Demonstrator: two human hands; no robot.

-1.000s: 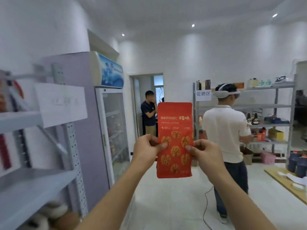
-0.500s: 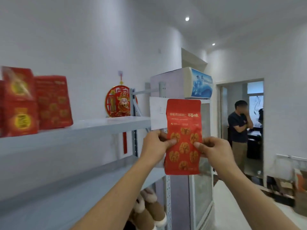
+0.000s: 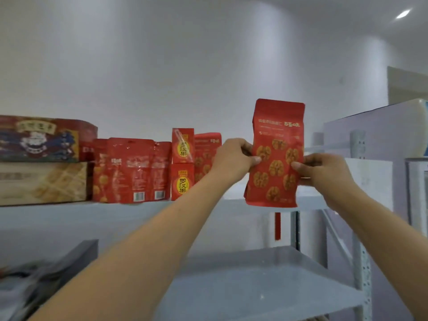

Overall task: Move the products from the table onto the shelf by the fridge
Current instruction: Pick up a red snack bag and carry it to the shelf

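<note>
- Over the right end of the upper shelf (image 3: 69, 214), the red walnut pouch (image 3: 276, 154) is held upright with its printed face toward the camera. Its bottom edge is about level with the shelf's front lip, and I cannot tell whether it touches the board.
- The left hand (image 3: 234, 158) pinches the pouch's left edge and the right hand (image 3: 324, 172) pinches its right edge. Each thumb lies across the front and the other fingers (image 3: 311, 158) curl behind.
- Gripping both sides probably keeps the floppy pack flat and square to the row.
- Further left on the same shelf stand a matching pouch (image 3: 206, 156), two stacked red boxes (image 3: 183, 163), glossy red packets (image 3: 132, 170) and large cartons (image 3: 44, 158). All are upright and face forward.
- The spot just right of the matching pouch therefore seems the intended one, which would group like with like.
- The fridge (image 3: 382, 140) stands just beyond the shelf's right post.
</note>
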